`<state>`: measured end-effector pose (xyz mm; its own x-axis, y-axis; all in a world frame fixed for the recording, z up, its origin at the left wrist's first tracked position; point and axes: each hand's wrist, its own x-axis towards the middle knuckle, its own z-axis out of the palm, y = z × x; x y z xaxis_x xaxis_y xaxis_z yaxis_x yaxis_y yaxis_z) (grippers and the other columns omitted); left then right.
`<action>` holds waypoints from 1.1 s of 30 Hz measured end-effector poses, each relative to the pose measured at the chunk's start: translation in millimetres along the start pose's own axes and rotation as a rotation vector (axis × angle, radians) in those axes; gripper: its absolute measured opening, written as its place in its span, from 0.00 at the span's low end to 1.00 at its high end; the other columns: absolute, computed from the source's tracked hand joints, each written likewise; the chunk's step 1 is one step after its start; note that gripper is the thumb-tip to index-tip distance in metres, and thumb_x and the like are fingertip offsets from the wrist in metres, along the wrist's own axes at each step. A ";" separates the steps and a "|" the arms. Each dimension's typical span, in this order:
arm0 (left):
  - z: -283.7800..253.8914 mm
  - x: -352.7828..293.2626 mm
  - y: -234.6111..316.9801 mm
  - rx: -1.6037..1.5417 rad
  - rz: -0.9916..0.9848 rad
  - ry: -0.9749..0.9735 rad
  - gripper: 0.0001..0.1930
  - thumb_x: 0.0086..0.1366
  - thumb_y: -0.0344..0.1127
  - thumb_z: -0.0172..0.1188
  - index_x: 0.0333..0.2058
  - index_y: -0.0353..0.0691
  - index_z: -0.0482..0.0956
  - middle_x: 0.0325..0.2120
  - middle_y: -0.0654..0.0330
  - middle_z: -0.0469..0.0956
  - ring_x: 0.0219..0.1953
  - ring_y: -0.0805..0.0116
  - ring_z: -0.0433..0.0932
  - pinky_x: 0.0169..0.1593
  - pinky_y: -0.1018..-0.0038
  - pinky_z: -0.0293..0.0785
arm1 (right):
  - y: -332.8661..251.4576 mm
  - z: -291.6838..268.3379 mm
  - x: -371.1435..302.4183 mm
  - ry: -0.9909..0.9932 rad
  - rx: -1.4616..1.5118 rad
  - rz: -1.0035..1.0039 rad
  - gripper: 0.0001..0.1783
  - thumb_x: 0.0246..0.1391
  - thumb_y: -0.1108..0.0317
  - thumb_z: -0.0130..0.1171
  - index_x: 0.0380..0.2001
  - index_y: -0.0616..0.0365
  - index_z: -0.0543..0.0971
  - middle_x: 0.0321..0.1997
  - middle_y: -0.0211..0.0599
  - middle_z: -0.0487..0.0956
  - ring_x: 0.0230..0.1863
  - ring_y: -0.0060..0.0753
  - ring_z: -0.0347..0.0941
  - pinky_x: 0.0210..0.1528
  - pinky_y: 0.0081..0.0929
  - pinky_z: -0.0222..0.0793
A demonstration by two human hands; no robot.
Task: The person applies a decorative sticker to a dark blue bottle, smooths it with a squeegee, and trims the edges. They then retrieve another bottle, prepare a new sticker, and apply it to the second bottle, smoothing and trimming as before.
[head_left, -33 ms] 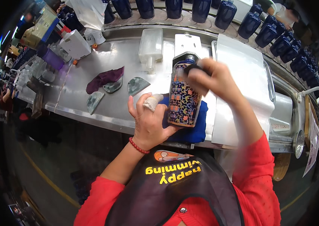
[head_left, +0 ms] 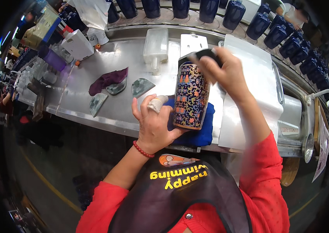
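Bottle (head_left: 192, 97) — left hand (head_left: 153, 126) clamped at its base, right hand (head_left: 229, 73) clamped around a dark tool (head_left: 210, 53).

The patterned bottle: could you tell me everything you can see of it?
The bottle has a tall body with rounded shoulders, covered in dense scrolls and flowers in orange, yellow and pale tones on dark blue. A gold-toned line edges its base. It could be glass or ceramic. Its base points toward the person, over a blue cloth. The left hand touches it near the base; the right hand holds a dark thing by its partly hidden top.
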<state>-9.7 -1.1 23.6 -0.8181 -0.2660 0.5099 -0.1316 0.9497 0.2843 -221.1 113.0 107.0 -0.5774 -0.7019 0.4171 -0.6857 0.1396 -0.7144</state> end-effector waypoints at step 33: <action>12.3 1.4 -16.5 0.144 0.056 0.036 0.34 0.49 0.64 0.72 0.44 0.40 0.83 0.38 0.52 0.84 0.64 0.53 0.68 0.70 0.35 0.29 | -9.6 10.2 -86.3 -0.243 -0.116 -0.607 0.22 0.33 0.82 0.72 0.37 0.56 0.86 0.30 0.35 0.73 0.32 0.36 0.73 0.35 0.34 0.69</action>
<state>-15.6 -15.1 9.6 -0.8064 -0.2151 0.5509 -0.1673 0.9764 0.1364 -160.2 165.2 72.2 0.0332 -0.8154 0.5779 -0.9089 -0.2652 -0.3219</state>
